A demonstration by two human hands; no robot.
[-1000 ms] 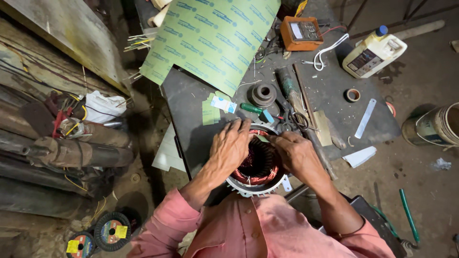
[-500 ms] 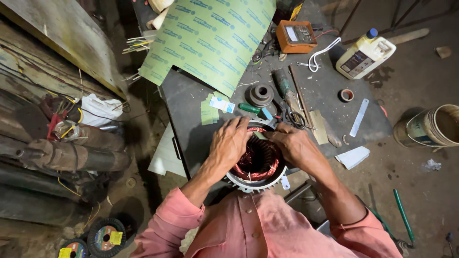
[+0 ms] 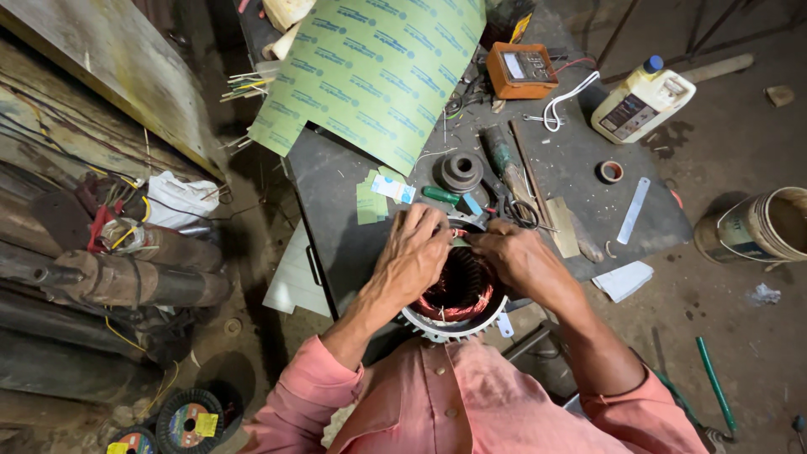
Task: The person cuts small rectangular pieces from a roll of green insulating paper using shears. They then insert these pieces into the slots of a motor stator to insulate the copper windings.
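1. Little changed since a second ago: both hands kept at the far rim of the motor stator [image 3: 458,294], fingers shifted only slightly; the view drifted a little.
2. Left hand [image 3: 414,252] curled over the stator's upper left edge, fingertips pressed down at the rim; whether anything is pinched, impossible to tell.
3. Right hand [image 3: 517,256] laid over the upper right edge, fingertips meeting the left ones at the rim; grip narrow, contents hidden.
4. Stator seated upright at the near edge of the dark workbench [image 3: 336,193], copper windings [image 3: 454,307] showing inside the toothed metal ring.
5. Just beyond the hands: a green-handled screwdriver [image 3: 441,195], a round grey pulley-like part [image 3: 459,171], small slips of green paper [image 3: 368,202].
6. Further back: a large green insulating sheet [image 3: 370,76], an orange meter [image 3: 521,70], a white plastic bottle [image 3: 643,101], a roll of tape [image 3: 610,171].
7. On the floor to the right, a bucket [image 3: 761,225].
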